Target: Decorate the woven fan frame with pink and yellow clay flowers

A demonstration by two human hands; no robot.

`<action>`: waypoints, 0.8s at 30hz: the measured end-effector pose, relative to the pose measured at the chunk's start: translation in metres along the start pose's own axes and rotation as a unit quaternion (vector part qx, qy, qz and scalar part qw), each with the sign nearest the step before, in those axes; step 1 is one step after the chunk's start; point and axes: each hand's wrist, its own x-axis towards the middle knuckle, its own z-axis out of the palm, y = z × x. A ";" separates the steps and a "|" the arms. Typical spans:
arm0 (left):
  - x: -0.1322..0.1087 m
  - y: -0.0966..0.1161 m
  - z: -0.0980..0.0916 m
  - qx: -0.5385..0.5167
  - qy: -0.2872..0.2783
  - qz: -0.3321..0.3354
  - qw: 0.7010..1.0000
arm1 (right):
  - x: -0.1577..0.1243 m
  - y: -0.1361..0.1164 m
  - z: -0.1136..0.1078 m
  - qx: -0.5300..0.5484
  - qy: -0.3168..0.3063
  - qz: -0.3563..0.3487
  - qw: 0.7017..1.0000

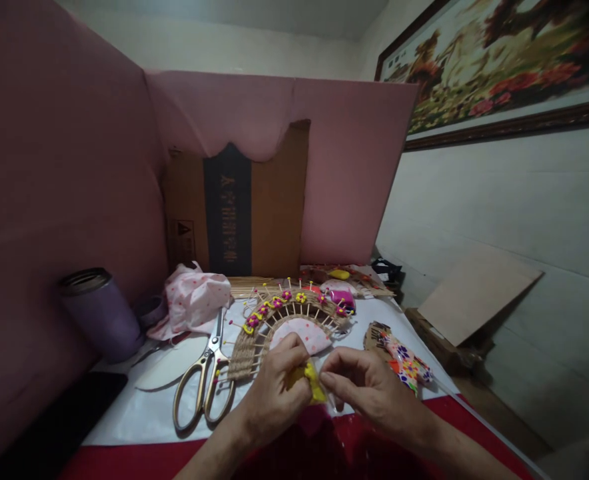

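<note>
Left hand [282, 380] gripping yellow material [316, 385], right hand [369, 383] pinching the edge of its wrapper [331, 399], apparently clear plastic, both in front of arched twine-woven piece [243, 355], scissors [215, 343] at left.

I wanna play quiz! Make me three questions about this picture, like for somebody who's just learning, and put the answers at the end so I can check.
1. True or false: the scissors lie with their handles nearer the person than their blades.

2. Pick one. What colour is the lump in the grip of the left hand?
A) Blue
B) Yellow
C) Green

3. Fill in the missing word: in the picture, the purple tumbler stands to the ____ of the scissors.

Key:
1. True
2. B
3. left
</note>
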 end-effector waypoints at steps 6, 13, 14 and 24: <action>0.003 -0.006 0.003 0.030 0.052 0.021 0.998 | 0.010 -0.004 -0.004 -0.064 0.033 -0.037 0.997; -0.001 -0.015 0.012 0.204 0.219 0.085 0.951 | 0.022 0.007 0.000 -0.005 0.124 -0.041 0.991; -0.001 -0.016 0.014 0.185 0.185 0.058 0.963 | 0.022 0.009 0.001 -0.010 0.125 -0.050 0.991; 0.005 -0.035 0.027 -0.083 0.024 -0.096 0.992 | 0.022 0.033 0.010 0.008 0.097 -0.052 0.994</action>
